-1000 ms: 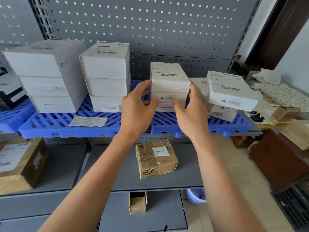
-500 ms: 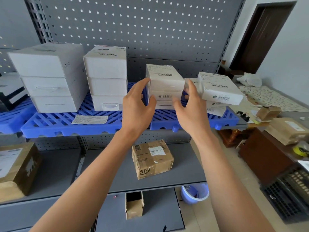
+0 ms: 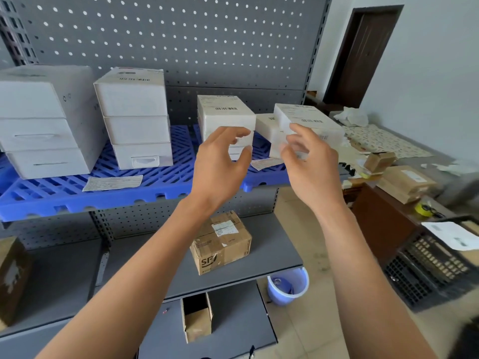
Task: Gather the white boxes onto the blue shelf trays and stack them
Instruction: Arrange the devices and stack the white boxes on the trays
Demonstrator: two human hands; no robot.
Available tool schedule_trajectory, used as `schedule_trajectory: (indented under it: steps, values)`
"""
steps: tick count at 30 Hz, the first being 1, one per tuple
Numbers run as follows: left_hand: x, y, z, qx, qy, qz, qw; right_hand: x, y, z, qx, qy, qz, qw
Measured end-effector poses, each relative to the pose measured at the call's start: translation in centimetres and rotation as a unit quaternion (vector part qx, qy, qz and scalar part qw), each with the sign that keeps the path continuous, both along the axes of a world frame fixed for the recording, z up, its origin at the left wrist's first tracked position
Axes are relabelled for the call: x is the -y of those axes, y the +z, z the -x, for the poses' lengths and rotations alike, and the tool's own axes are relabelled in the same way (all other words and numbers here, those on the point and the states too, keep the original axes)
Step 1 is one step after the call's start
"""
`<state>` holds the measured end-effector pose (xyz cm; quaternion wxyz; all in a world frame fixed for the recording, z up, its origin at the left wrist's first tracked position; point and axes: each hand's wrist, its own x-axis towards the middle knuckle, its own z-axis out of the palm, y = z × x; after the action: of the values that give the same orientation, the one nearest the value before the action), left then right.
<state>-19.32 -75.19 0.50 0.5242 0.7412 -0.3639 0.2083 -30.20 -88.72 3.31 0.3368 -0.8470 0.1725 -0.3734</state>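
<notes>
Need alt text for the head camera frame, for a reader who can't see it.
A person's left hand and right hand hover, fingers loosely curled and empty, in front of stacked white boxes on a blue shelf tray. Taller white stacks stand further left; a brown carton sits on the grey shelf below.

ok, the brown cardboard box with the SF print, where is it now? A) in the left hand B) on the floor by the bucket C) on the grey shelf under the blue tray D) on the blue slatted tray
C: the brown cardboard box with SF print sits on the grey metal shelf, below the blue slatted plastic tray; neither hand touches it.
</notes>
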Motion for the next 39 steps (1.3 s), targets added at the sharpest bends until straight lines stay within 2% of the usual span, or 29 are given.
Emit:
schedule_trajectory:
  steps: [11,23,32,39]
  values:
    - [6.1,0.6,1.7,-0.035,-0.045,-0.014,0.998,5.5,0.0,1.9,0.047,-0.042,-0.002,0.998]
    - [10.7,0.7,1.5,-0.047,0.005,-0.049,0.998,11.8,-0.1,0.3,0.011,0.018,-0.006,1.0]
    - [12.1,0.7,0.9,-0.102,0.045,-0.043,0.993,15.5,-1.6,-1.1,0.061,-0.013,0.025,0.998]
    - [12.4,0.4,0.7,-0.12,0.052,-0.026,0.991,17.4,-2.1,-1.6,0.057,0.006,-0.029,0.998]
